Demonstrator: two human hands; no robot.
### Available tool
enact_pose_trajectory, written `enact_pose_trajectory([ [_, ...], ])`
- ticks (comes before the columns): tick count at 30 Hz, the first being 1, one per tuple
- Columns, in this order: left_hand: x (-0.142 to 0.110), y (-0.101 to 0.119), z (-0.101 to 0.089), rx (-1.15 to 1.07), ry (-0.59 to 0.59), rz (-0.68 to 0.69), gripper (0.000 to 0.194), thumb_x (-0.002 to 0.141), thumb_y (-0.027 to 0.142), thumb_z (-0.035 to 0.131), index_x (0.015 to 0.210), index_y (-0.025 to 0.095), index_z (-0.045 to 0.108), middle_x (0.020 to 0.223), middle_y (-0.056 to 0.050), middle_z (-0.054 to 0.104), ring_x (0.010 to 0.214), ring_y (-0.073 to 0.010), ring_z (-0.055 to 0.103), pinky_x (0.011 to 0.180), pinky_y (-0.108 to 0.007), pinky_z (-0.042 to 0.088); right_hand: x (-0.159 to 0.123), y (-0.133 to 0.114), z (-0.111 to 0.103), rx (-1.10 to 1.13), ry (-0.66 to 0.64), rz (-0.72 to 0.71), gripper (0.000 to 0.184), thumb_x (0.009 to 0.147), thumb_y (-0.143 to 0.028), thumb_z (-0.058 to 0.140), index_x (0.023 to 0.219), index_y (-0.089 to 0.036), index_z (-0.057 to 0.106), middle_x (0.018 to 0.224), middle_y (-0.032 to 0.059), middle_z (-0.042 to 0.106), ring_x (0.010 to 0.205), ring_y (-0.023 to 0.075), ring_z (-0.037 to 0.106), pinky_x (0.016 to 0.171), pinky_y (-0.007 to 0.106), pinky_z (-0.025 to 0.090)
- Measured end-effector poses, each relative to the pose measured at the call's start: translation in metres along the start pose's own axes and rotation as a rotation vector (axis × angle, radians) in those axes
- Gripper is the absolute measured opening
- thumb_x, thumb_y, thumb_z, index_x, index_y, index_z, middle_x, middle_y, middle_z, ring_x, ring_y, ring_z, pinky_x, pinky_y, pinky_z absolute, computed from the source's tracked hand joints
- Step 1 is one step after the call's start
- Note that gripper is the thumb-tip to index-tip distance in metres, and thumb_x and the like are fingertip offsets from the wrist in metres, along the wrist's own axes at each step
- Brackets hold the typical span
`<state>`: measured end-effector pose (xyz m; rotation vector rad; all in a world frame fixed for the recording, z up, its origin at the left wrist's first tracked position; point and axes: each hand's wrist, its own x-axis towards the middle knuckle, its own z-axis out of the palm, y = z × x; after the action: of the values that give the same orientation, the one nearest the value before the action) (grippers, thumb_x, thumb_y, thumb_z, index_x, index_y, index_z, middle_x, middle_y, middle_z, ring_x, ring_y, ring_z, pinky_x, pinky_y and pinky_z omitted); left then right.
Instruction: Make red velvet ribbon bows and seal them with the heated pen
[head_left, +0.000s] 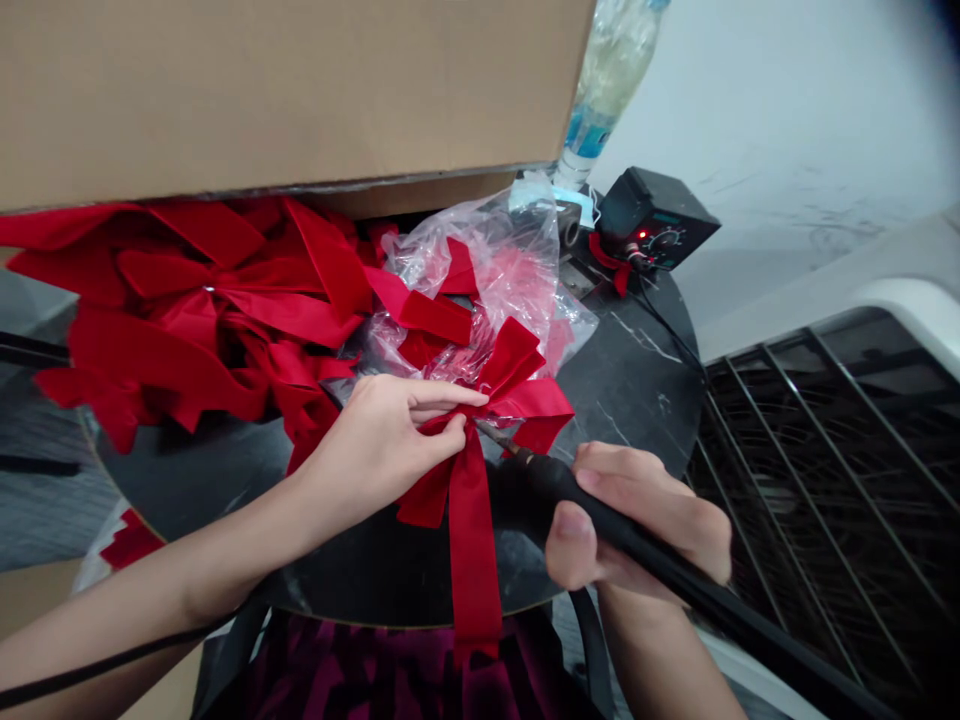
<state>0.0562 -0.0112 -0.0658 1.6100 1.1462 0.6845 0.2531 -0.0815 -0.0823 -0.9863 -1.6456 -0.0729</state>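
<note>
L hand (405, 425), in from lower left w/ forearm slanting up to frame ctr, pinches the red bow (474, 500) near its knot btwn thumb & fingertips; R hand (645, 510), lower right, has fingers wrapped round a thick black tool (705, 590), its thin metal tip angled up-left to the knot. Bow sits at ctr, loops spread, part velvety, part satiny, one long tail hanging past the table (637, 350) edge. Bottle (619, 60) label & control box (660, 215) dial marks, upper right, too blurry to read.
</note>
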Motion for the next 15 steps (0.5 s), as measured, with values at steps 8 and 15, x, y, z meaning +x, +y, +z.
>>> enact_pose_trajectory([
  [8, -0.0001, -0.0005, -0.0006, -0.012, -0.005, -0.004, 0.027, 0.085, 0.022, 0.07, 0.109, 0.02, 0.082, 0.104, 0.0, 0.083, 0.096, -0.0204, 0.079, 0.095, -0.025, 0.062, -0.0006, -0.0001, 0.0011, -0.027, -0.015, 0.033, 0.023, 0.074, -0.016, 0.065, 0.094, -0.027, 0.062, 0.065, -0.0038, 0.063, 0.05, 0.0184, 0.063, 0.047, 0.034, 0.055],
  [15, 0.0014, 0.0032, -0.0021, -0.032, -0.026, -0.005, 0.028, 0.085, 0.02, 0.07, 0.11, 0.02, 0.082, 0.105, 0.0, 0.082, 0.096, -0.0217, 0.079, 0.094, -0.027, 0.063, -0.0024, 0.002, 0.0003, -0.071, -0.063, -0.033, 0.035, 0.072, -0.012, 0.065, 0.105, -0.024, 0.061, 0.066, -0.0045, 0.063, 0.052, 0.0191, 0.066, 0.052, 0.034, 0.059],
])
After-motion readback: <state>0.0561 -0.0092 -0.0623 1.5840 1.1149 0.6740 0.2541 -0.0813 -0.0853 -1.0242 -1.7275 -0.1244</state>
